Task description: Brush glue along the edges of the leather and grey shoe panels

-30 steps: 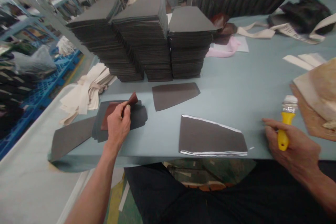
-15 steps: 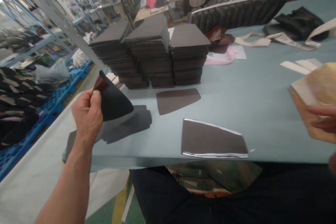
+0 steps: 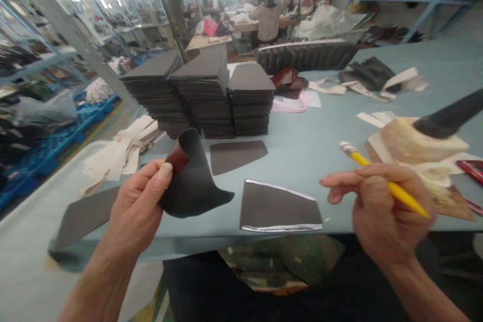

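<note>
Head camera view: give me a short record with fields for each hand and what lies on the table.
Left hand: pinches curled dark piece, reddish underside showing
Right hand: grips yellow-handled tool, whitish tip up-left
Table front: flat white-edged panel
Table back: three stacks of dark pieces, loose panel before them

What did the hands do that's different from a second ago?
The left hand lifted the dark piece off the small pile and now holds it curled in the air. The right hand tipped the yellow tool, upright before, to a pencil-like slant. The white-edged piece and the stacks stayed put.
</note>
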The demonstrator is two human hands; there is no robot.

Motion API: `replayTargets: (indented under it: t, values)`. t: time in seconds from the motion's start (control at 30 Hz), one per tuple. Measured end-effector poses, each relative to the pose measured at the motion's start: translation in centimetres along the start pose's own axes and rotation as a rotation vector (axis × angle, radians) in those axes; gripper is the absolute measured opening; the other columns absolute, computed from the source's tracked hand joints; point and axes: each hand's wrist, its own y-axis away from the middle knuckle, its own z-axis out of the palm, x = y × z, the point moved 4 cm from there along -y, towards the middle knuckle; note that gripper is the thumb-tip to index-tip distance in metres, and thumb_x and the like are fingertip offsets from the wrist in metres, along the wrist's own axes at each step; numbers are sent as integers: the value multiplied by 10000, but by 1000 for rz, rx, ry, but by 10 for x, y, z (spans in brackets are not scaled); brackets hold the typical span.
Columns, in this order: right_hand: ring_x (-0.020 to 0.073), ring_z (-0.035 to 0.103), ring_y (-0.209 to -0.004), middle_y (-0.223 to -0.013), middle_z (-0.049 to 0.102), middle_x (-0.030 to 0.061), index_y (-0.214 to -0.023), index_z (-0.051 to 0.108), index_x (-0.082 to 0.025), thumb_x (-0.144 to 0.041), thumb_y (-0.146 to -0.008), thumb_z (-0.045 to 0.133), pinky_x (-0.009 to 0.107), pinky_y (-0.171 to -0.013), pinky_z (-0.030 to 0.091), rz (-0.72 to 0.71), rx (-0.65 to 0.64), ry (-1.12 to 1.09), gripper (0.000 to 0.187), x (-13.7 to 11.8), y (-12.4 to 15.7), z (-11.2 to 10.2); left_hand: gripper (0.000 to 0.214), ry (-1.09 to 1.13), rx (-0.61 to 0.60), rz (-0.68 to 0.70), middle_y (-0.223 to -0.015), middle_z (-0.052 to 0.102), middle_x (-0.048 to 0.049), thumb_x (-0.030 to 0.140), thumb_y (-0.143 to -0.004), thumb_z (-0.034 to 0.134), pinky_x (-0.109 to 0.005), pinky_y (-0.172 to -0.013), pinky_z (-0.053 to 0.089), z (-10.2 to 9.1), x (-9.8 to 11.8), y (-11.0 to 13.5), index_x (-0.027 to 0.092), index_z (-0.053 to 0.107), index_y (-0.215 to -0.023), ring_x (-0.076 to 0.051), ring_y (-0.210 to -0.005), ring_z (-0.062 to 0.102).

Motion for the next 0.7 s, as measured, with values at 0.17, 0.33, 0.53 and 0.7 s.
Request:
replayTargets:
  t: [0.17, 0.33, 0.53, 0.7]
  values:
    - [109, 676, -501, -768, 821, -15, -903, 643, -246, -309, -1086, 614, 205, -472, 545, 76, -238, -243, 195, -32, 21, 22, 500, 504, -311, -480, -824, 725, -21, 624, -737, 920, -259, -687, 577, 65, -4, 61, 202, 764, -956, -153, -701, 626]
    - [170, 831, -782, -878, 847, 23, -1011, 674, -244, -267, -1051, 668, 260, -743, 657, -293, -449, 131, 47, -34, 22, 26, 539, 592, -553, -659, -916, 762, -40, 678, -734, 906, -240, -767, 559, 104, -7, 104, 213, 787, -981, -174, -834, 682]
    - [215, 848, -1006, -1196, 845, 124, -1202, 633, -228, -185, -1044, 612, 279, -806, 677, -494, -484, 365, 165, -12, 32, 30, 465, 422, -869, -363, -1031, 747, -58, 675, -942, 694, -257, -906, 527, 119, -5, 101, 216, 771, -930, -197, -994, 658]
    - [234, 816, -1143, -1385, 770, 155, -1346, 582, -225, -348, -1042, 644, 324, -934, 676, -517, -658, 405, 334, 9, 47, 29, 510, 377, -916, -364, -1000, 706, -39, 710, -954, 647, -268, -927, 521, 136, -4, 94, 215, 753, -1018, -191, -965, 622]
